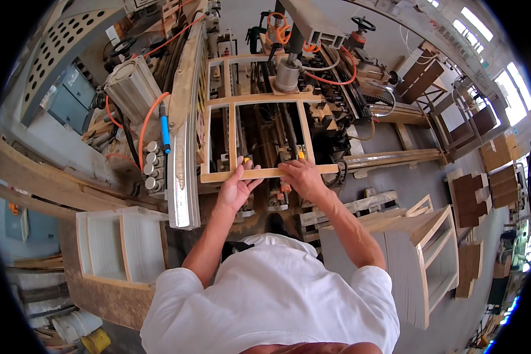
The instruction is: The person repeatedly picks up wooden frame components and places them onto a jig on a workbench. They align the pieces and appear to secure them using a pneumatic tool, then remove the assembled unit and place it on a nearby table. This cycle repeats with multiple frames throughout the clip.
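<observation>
A pale wooden frame with several openings lies flat on a clamping machine in front of me. My left hand grips the frame's near rail from below, thumb on top. My right hand presses on the same rail further right. Small yellow-tipped parts show at the rail by each hand. A grey pneumatic cylinder bears down on the frame's middle rail.
Stacked pale frames stand at my left, another stack at my right. A long wooden beam runs along the machine's left side with orange hoses. Dark wooden panels and pallets lie at the right.
</observation>
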Action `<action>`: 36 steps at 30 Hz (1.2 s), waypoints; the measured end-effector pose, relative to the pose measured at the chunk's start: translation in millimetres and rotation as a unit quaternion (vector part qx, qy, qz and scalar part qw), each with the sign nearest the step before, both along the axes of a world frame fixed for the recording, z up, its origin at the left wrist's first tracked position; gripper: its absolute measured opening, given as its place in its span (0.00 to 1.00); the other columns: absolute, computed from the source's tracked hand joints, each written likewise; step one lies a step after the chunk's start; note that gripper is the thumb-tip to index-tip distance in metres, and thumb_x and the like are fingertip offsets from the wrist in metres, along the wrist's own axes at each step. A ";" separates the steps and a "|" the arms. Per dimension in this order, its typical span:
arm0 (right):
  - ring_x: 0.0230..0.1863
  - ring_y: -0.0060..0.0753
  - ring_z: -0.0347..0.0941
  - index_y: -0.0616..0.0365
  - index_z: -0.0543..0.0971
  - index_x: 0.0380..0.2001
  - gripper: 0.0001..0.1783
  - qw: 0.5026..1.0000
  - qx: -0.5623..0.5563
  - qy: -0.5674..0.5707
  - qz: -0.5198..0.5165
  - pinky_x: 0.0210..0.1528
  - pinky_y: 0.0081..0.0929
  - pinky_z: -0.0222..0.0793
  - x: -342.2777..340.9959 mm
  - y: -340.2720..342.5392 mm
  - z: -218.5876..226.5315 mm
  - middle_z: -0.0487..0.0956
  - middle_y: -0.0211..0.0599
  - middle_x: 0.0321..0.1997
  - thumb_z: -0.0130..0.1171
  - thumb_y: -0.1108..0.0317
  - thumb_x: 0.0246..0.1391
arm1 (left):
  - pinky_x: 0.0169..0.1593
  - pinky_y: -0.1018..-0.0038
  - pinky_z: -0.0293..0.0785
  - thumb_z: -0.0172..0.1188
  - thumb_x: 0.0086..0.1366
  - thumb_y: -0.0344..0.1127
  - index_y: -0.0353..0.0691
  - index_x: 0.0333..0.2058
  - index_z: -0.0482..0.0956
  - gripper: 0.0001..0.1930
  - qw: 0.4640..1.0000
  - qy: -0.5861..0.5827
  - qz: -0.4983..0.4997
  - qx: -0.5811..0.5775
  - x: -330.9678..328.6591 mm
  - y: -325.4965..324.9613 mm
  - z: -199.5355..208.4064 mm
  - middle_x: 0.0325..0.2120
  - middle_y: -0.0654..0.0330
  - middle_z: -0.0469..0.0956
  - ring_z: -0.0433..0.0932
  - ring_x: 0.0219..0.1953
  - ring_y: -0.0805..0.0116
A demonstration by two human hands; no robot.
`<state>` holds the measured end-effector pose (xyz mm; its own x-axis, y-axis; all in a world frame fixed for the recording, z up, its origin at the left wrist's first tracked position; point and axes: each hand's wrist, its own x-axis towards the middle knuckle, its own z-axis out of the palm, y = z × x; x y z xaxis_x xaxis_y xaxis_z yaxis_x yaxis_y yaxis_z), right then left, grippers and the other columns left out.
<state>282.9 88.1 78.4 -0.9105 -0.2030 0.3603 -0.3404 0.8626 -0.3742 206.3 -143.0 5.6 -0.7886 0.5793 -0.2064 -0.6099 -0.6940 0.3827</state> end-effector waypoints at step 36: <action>0.46 0.45 0.73 0.56 0.80 0.45 0.21 0.994 0.045 -0.038 0.096 0.51 0.39 0.66 -66.5 12.0 27.3 0.81 0.36 0.44 0.66 0.70 0.44 | 0.62 0.50 0.67 0.56 0.69 0.38 0.42 0.56 0.69 0.19 0.994 -0.016 0.108 -0.026 -52.6 37.9 10.4 0.52 0.58 0.76 0.72 0.60 0.52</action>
